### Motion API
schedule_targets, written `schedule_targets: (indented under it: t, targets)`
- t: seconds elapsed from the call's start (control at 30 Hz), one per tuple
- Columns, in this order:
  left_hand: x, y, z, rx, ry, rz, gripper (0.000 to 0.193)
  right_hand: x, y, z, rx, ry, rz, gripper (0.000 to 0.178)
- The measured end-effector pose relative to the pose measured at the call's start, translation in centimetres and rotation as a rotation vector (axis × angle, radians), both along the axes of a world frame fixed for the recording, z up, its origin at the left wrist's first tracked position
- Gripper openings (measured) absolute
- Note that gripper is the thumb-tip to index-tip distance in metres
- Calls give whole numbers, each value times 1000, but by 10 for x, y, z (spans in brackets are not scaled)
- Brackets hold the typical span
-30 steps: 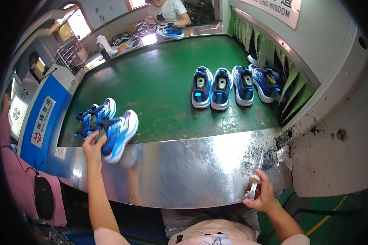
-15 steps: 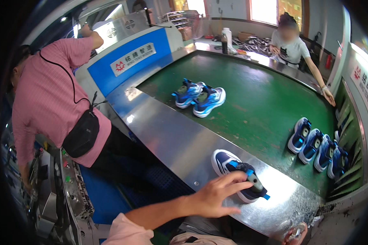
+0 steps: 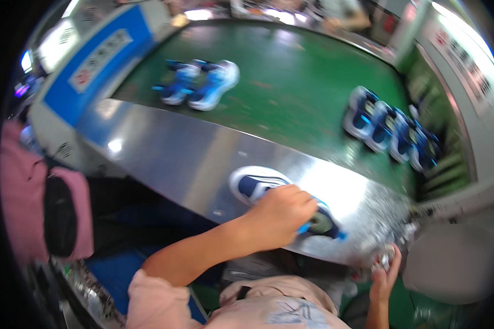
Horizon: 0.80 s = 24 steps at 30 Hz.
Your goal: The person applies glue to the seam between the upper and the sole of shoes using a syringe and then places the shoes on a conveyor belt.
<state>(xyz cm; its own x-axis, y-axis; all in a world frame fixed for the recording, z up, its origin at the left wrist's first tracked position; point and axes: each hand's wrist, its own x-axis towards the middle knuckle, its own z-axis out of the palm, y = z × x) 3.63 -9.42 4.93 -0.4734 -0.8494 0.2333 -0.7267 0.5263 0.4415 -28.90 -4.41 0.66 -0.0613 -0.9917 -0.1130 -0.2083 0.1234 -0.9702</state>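
The upper of a navy-and-white shoe (image 3: 256,185) is grasped near its middle by the left hand (image 3: 284,213), with the fingers curled tightly over it and the fingertips hidden. The toe is pointed up and to the left of the grip, the blue-tabbed heel down and to the right. The shoe is held at the metal ledge (image 3: 195,167); whether the sole is fully rested there cannot be told. The ledge's near edge is found just below the grip, and a long bare stretch of metal is left between the toe and the ledge's far left end. To the right of the grip and lower, a small pale tool (image 3: 383,256), blurred, is clasped in the right hand (image 3: 385,274), beside the ledge's near right corner. Beyond the grip, the ledge's far edge is met by a broad green surface (image 3: 291,104). A blue-and-white pair of shoes (image 3: 213,88) is set on it, up and left of the grip; a row of four shoes (image 3: 381,130) is lined up to the right, close to a green strip curtain (image 3: 449,104). Wide room is left between pair and row.
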Motion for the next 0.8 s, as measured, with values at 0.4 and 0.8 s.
schedule_targets:
  t: [0.4,0.8]
  targets:
    - [-18,94,-31,-346,63,81,15,82,-57,95,391,-976,544,114]
    - [-7,98,-41,-407,86,62,19,211,-97,86,837,-927,806,109]
